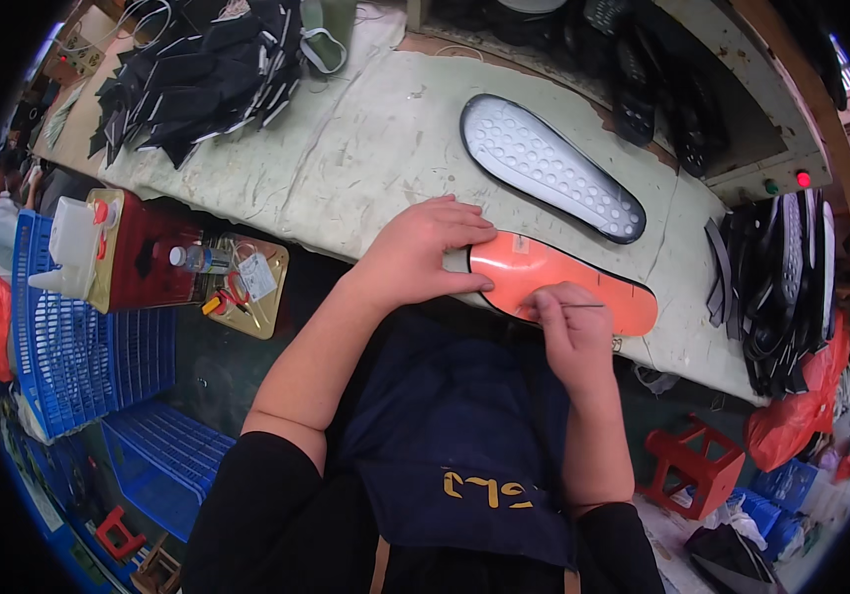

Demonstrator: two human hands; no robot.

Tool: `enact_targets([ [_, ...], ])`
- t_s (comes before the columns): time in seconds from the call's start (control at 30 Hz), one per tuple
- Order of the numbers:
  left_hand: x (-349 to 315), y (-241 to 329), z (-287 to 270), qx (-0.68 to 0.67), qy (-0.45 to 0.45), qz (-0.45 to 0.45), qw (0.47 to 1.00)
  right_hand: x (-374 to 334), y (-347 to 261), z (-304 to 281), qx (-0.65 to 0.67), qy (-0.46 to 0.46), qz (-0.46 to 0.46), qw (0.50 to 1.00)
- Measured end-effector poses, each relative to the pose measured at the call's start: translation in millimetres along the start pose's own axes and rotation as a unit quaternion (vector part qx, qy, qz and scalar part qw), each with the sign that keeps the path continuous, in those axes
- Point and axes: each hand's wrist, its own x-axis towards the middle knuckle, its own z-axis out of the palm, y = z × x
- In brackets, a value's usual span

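An orange sole-shaped template [583,285] lies flat at the table's near edge, over something with a dark rim at its left end. My left hand [425,252] grips that left end, fingers on the far side and thumb on the near side. My right hand [568,327] is closed in a pinch at the template's near edge. Between its fingers is a thin, dark, pen-like tool [583,306], whose tip I cannot make out. Farther back lies a sole [549,163] with a black rim and a whitish top covered in round bumps.
Black cut pieces [212,74] are heaped at the back left, near a green shoe-like piece [326,38]. Black soles and strips [786,277] stack at the right, below a machine with a red light [803,179]. Blue crates [63,327] and a red stool [694,465] stand below the table.
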Motion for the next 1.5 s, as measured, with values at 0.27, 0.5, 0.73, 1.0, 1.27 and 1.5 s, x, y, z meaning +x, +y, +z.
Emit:
enact_targets([
  [0.27, 1.3, 0.7, 2.8, -0.008, -0.005, -0.003, 1.0, -8.4, 12.2, 5.7, -0.085, 0.001, -0.096, 0.992],
  [0.5, -1.4, -1.7, 3.7, -0.003, -0.01, -0.006, 1.0, -17.7, 4.2, 10.6, -0.169, 0.009, -0.166, 0.972],
  [0.73, 0.1, 2.5, 0.7, -0.006, -0.014, -0.017, 1.0, -7.2, 9.3, -47.2, -0.001, 0.158, 0.052, 0.986],
  [1.0, 1.5, 3.2, 3.1, -0.006, -0.01, -0.028, 1.0, 14.6, 41.8, -49.2, -0.061, 0.137, 0.079, 0.986],
  [1.27, 2.4, 3.1, 1.8, -0.007, -0.017, -0.023, 1.0, 17.7, 41.6, -46.9, -0.116, 0.131, 0.068, 0.982],
  [1.5, -1.1, 3.9, 0.6, -0.005, -0.012, -0.032, 0.999, -18.7, 33.3, -57.2, -0.07, 0.186, -0.031, 0.98],
])
